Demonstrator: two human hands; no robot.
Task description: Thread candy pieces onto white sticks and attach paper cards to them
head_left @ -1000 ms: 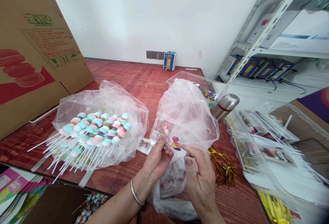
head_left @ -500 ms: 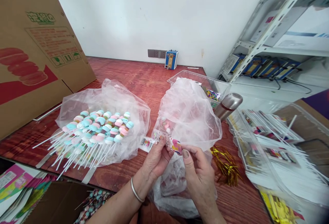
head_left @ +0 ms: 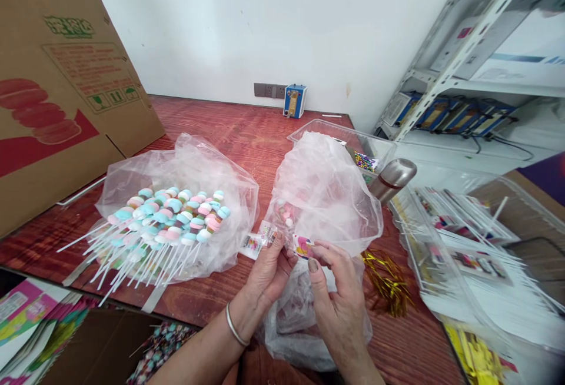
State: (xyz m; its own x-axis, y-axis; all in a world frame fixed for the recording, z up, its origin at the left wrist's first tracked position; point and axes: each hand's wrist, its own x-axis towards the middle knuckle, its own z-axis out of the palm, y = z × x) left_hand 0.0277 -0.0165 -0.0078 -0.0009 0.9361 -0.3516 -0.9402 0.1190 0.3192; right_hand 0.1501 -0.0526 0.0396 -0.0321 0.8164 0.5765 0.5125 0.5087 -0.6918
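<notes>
My left hand [head_left: 270,273] and my right hand [head_left: 334,291] meet low in the middle, both pinched on a small clear candy packet [head_left: 289,238] with a pink printed label. The packet holds small pink and white sweets. Behind my hands stands a crumpled clear plastic bag [head_left: 324,196]. A second open plastic bag [head_left: 176,196] to the left carries several pastel marshmallow lollipops [head_left: 170,220] on white sticks. A silver bangle sits on my left wrist.
A big cardboard box [head_left: 57,90] leans at the left. Gold twist ties [head_left: 386,282] lie right of my hands, beside a steel flask [head_left: 391,179] and a clear tub [head_left: 348,140]. A tray of packed lollipops [head_left: 477,255] fills the right. Metal shelving [head_left: 477,67] stands behind.
My right hand has moved up and left from an open pose to pinch the packet's labelled end. My left hand has kept its hold.
</notes>
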